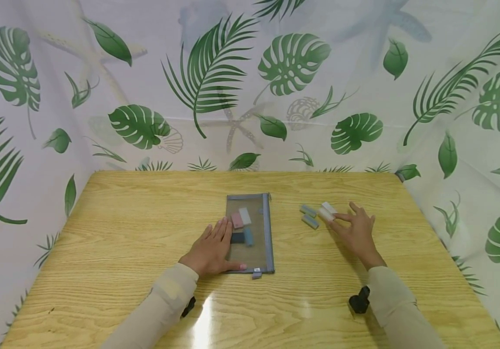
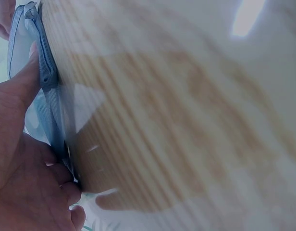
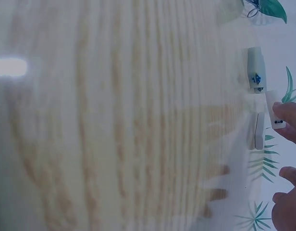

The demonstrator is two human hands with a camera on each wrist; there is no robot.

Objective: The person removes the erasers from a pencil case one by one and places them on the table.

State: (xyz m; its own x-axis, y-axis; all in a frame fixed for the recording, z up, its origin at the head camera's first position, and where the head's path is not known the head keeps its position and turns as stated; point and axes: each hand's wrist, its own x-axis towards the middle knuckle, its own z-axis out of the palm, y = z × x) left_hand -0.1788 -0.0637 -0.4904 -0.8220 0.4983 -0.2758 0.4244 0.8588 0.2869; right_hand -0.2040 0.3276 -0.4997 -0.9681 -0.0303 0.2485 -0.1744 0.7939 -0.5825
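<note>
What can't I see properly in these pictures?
- Head view: part of the left edge of the pouch, hidden by the left hand.
- Head view: anything printed on the pouch's tag, too small to read.
- Right wrist view: what the dark marks on the white block say, too small and blurry.
- Right wrist view: most of the right hand, cut off by the picture's right edge.

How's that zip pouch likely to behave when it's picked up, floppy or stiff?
The pouch would probably sag, since it looks thin and lies flat. Its zipper edge may hold straighter, having a thicker-looking band.
</note>
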